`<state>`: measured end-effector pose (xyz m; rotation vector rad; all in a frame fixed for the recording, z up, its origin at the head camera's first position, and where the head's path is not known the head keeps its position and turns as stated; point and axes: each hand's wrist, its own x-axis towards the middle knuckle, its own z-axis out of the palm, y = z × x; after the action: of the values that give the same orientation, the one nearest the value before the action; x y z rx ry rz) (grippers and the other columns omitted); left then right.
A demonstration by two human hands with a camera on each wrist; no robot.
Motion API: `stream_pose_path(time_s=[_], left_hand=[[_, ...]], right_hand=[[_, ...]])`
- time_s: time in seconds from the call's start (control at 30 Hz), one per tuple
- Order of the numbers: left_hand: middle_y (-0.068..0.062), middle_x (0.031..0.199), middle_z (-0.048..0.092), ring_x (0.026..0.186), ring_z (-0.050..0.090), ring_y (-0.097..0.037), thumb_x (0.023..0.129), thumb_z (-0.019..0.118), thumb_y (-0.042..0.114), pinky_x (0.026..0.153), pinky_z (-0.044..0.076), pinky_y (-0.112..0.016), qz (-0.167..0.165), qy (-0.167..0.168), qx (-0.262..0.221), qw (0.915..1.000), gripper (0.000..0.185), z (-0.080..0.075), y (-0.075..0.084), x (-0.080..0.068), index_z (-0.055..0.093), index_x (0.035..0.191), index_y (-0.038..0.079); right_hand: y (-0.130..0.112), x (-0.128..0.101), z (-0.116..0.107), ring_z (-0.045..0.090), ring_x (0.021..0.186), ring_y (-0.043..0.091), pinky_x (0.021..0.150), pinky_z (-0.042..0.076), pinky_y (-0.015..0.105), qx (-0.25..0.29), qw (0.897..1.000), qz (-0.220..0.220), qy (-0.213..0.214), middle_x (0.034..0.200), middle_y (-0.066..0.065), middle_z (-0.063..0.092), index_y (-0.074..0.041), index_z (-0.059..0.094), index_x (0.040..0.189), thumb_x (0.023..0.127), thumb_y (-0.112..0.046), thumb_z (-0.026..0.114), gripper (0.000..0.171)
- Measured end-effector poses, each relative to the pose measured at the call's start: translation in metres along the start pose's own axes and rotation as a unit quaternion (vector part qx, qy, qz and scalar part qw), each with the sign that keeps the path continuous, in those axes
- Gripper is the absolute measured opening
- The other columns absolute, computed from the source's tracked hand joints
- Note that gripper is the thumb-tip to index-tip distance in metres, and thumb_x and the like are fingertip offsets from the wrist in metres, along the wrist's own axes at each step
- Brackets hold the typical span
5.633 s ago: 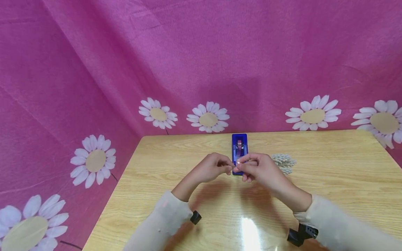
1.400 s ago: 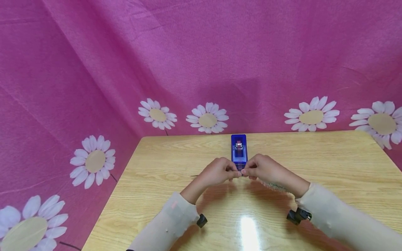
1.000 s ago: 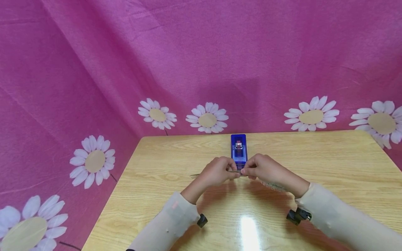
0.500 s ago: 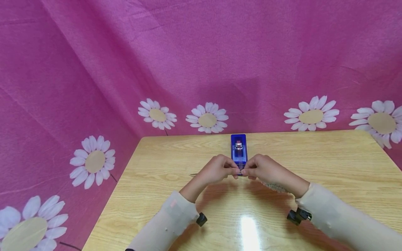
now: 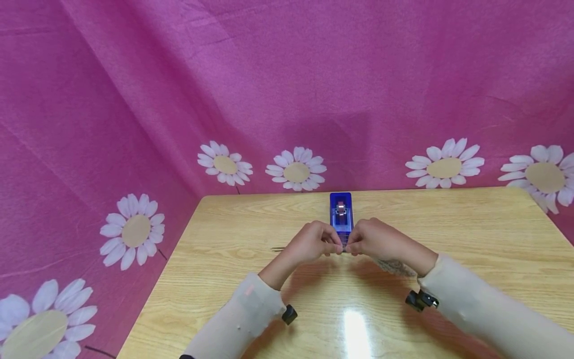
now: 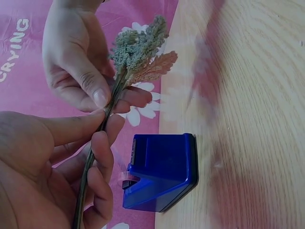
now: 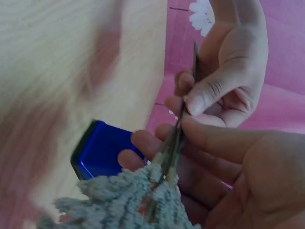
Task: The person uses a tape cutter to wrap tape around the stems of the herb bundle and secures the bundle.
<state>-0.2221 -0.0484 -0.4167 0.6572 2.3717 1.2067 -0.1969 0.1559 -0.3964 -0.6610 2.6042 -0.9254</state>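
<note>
Pinching a small bunch of dried flowers with fluffy grey-green heads [image 6: 138,50], both hands meet over the near end of a blue, see-through plastic tape dispenser [image 5: 341,197] on the pale wood-grain surface [image 5: 251,219]. The bunch is lifted clear of the surface and lies crosswise, heads toward the right, bare ends past the left wrist. The left hand [image 5: 316,243] has its thumb and curled fingers closed round the thin dark stems [image 6: 83,195]; the right hand [image 5: 374,239] nips them just beside, nearer the heads, its other fingers loosely bent behind.

The step in hand seems to be work at that one spot, perhaps binding; whether tape is round the stems I cannot tell. Any next move probably calls for one firm pinch, so the other hand can let go without the stems spreading.
</note>
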Motion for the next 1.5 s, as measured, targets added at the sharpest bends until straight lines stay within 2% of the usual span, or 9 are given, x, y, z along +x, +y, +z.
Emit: stream_pose_path(time_s=[0.1,0.2,0.43,0.6,0.73,0.9,1.13,1.3,1.5], left_hand=[[-0.007,0.080,0.072,0.066,0.061,-0.010,0.092,0.077,0.005,0.064,0.056,-0.031,0.001,0.006,0.006,1.0000,0.010,0.001,0.000,0.000,0.075,0.083,0.009],[-0.001,0.076,0.070,0.066,0.060,-0.010,0.091,0.079,0.006,0.058,0.050,-0.024,0.006,0.018,0.015,0.9997,0.010,0.002,0.000,0.000,0.074,0.083,0.010],[0.004,0.076,0.068,0.070,0.061,-0.007,0.088,0.081,0.005,0.063,0.050,-0.022,0.021,0.044,0.024,0.9985,0.012,0.004,-0.001,-0.001,0.072,0.083,0.011],[0.004,0.075,0.068,0.071,0.065,-0.011,0.088,0.081,0.003,0.063,0.048,-0.021,0.019,0.048,0.024,0.9984,0.015,0.005,-0.002,-0.001,0.070,0.081,0.012],[0.001,0.074,0.067,0.075,0.071,-0.026,0.089,0.080,0.003,0.062,0.048,-0.025,0.009,0.039,0.008,0.9992,0.016,0.005,-0.004,0.001,0.067,0.082,0.011],[-0.002,0.075,0.070,0.081,0.070,-0.038,0.094,0.074,0.005,0.068,0.058,-0.041,-0.004,0.002,-0.024,0.9997,0.008,0.003,-0.008,0.004,0.072,0.086,0.005],[-0.002,0.072,0.074,0.064,0.050,-0.009,0.102,0.067,0.014,0.057,0.041,-0.021,0.004,-0.028,0.006,0.9996,0.022,0.002,-0.010,0.006,0.079,0.094,-0.003],[0.001,0.069,0.071,0.063,0.047,-0.007,0.101,0.068,0.016,0.055,0.038,-0.021,-0.005,-0.016,0.014,0.9998,0.022,0.004,-0.007,0.006,0.079,0.092,-0.002],[0.001,0.069,0.070,0.067,0.051,-0.007,0.099,0.071,0.013,0.061,0.041,-0.021,0.003,0.000,0.022,0.9998,0.018,0.007,-0.007,0.006,0.079,0.090,-0.001]], right_hand=[[0.001,0.003,-0.003,0.058,0.065,0.012,0.063,0.050,0.030,-0.004,1.000,-0.004,-0.011,0.077,0.001,0.074,-0.010,0.082,0.086,0.099,-0.014,0.070,0.018],[0.005,0.006,-0.004,0.066,0.070,0.015,0.065,0.053,0.032,0.016,1.000,-0.008,-0.019,0.078,0.003,0.076,-0.008,0.082,0.088,0.100,-0.015,0.068,0.019],[0.017,0.008,0.001,0.075,0.085,0.029,0.081,0.060,0.041,0.125,0.991,0.000,-0.044,0.086,0.013,0.078,0.002,0.080,0.098,0.102,-0.011,0.065,0.021],[0.022,0.008,0.007,0.073,0.079,0.030,0.081,0.060,0.040,0.172,0.984,-0.006,-0.047,0.083,0.016,0.076,0.008,0.077,0.097,0.101,-0.004,0.063,0.020],[0.021,0.007,0.011,0.070,0.076,0.023,0.077,0.058,0.039,0.152,0.988,0.004,-0.014,0.080,0.013,0.075,0.004,0.079,0.093,0.099,-0.005,0.066,0.017],[0.015,0.002,0.013,0.068,0.074,0.020,0.069,0.054,0.037,0.110,0.994,0.012,0.024,0.077,0.005,0.074,-0.003,0.080,0.089,0.098,-0.010,0.069,0.015],[0.011,0.000,0.013,0.057,0.067,0.012,0.062,0.047,0.031,0.043,0.998,0.000,0.056,0.074,-0.001,0.071,-0.012,0.080,0.085,0.097,-0.011,0.071,0.015],[0.011,0.001,0.011,0.057,0.068,0.013,0.063,0.048,0.032,0.035,0.998,0.005,0.051,0.074,-0.002,0.071,-0.013,0.080,0.085,0.097,-0.011,0.072,0.014],[0.010,0.003,0.001,0.068,0.073,0.014,0.071,0.056,0.035,0.029,1.000,0.003,0.001,0.083,0.000,0.076,-0.007,0.082,0.095,0.098,-0.010,0.070,0.013]])
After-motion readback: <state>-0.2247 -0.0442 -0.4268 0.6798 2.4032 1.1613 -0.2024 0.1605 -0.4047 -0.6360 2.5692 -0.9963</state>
